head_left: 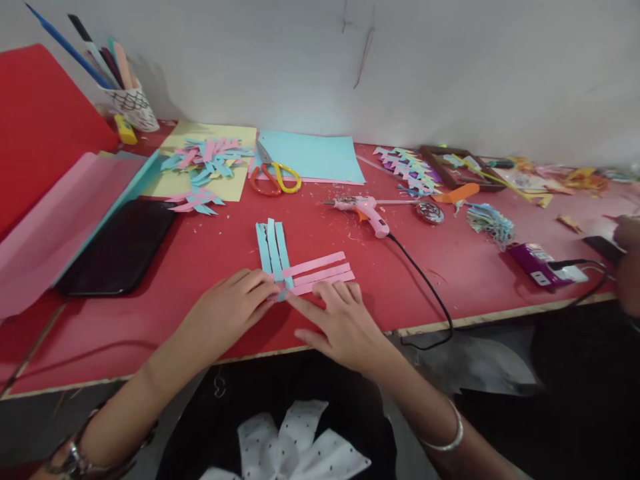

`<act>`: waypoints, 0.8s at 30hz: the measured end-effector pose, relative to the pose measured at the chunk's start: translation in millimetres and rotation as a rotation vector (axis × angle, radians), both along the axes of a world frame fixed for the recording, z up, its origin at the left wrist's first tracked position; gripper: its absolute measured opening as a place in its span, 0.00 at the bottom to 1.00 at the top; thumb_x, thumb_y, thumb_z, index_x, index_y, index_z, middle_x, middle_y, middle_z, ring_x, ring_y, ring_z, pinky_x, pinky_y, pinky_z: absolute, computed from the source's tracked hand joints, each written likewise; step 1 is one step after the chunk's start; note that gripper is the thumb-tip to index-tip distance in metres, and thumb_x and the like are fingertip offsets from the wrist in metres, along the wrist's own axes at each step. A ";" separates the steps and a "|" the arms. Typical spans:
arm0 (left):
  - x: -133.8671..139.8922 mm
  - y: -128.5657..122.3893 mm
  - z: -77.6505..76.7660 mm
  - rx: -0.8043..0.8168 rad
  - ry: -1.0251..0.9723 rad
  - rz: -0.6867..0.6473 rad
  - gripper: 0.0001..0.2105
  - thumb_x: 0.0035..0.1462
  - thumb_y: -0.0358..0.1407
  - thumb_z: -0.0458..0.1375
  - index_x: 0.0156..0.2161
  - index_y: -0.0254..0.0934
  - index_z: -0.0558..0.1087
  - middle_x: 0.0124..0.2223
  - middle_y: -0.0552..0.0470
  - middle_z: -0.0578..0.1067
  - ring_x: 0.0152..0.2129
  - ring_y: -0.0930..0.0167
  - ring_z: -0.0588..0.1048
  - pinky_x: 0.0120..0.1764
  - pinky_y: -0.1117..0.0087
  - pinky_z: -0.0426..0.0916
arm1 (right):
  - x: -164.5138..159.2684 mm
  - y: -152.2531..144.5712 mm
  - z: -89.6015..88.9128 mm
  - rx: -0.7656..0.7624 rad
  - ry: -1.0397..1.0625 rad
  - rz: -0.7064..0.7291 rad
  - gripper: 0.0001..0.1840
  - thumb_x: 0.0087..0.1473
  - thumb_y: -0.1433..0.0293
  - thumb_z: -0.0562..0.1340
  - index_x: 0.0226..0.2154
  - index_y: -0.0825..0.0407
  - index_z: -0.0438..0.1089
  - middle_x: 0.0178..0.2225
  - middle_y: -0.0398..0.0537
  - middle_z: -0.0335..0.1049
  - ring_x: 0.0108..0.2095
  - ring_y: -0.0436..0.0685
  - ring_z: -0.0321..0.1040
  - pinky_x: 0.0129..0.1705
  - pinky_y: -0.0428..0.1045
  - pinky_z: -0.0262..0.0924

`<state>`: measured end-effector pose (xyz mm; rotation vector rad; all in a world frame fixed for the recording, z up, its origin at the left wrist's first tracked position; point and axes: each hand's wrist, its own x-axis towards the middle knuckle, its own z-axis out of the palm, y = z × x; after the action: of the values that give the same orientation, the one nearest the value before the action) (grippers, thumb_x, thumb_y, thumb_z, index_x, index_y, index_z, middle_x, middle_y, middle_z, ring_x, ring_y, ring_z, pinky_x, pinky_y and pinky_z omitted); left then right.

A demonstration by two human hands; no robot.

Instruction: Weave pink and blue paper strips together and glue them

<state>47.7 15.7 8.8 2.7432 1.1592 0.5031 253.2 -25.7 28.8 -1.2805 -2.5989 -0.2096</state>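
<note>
Several blue paper strips [279, 248] and pink paper strips [323, 270] cross each other on the red table in front of me. The blue ones point away from me and the pink ones point right. My left hand [245, 293] has its fingers together on the left side of the crossing, and its fingertips cover part of it. My right hand [337, 320] lies over the near side with thumb and index finger apart. Its index fingertip touches the crossing, and its curled fingers rest by the lowest pink strip.
Behind the strips lie scissors [276, 180], a pink glue gun [367, 212] with a black cord, and a heap of woven paper pieces [210, 157]. A black tray-like object [120, 250] is at left, a purple power box [543, 265] at right. Another person's hand [627, 233] shows at the right edge.
</note>
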 end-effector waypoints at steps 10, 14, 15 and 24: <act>0.1 0.7 2.0 0.002 -0.007 -0.023 0.17 0.63 0.36 0.38 0.39 0.37 0.70 0.35 0.48 0.72 0.32 0.69 0.72 0.35 0.66 0.69 | 16.5 0.4 -3.9 -0.085 -0.013 -0.173 0.22 0.58 0.57 0.48 0.46 0.49 0.67 0.37 0.52 0.62 0.36 0.56 0.54 0.35 0.50 0.43; 0.3 0.8 2.2 -0.026 -0.036 -0.013 0.18 0.63 0.37 0.38 0.38 0.37 0.70 0.36 0.48 0.73 0.34 0.69 0.72 0.37 0.66 0.69 | 31.0 -1.9 -3.2 -0.041 0.001 -0.240 0.22 0.58 0.57 0.47 0.45 0.48 0.69 0.35 0.52 0.62 0.33 0.55 0.54 0.35 0.50 0.44; 0.4 0.8 2.4 -0.033 -0.042 -0.008 0.17 0.63 0.38 0.38 0.38 0.38 0.70 0.36 0.48 0.73 0.35 0.69 0.72 0.37 0.66 0.69 | 34.3 -2.2 -3.3 -0.036 0.004 -0.251 0.22 0.58 0.57 0.47 0.44 0.49 0.69 0.35 0.52 0.62 0.33 0.55 0.54 0.35 0.51 0.44; 0.4 0.9 3.9 -0.056 -0.042 -0.006 0.18 0.63 0.38 0.38 0.37 0.37 0.69 0.36 0.48 0.73 0.35 0.68 0.73 0.36 0.66 0.69 | 58.9 -0.6 -2.3 0.104 0.042 -0.381 0.21 0.59 0.62 0.47 0.39 0.52 0.72 0.32 0.51 0.63 0.33 0.56 0.57 0.35 0.52 0.44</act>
<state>48.2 16.6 12.8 2.6753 1.1368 0.5174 312.1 -26.3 26.5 -1.7086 -2.2553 -0.3737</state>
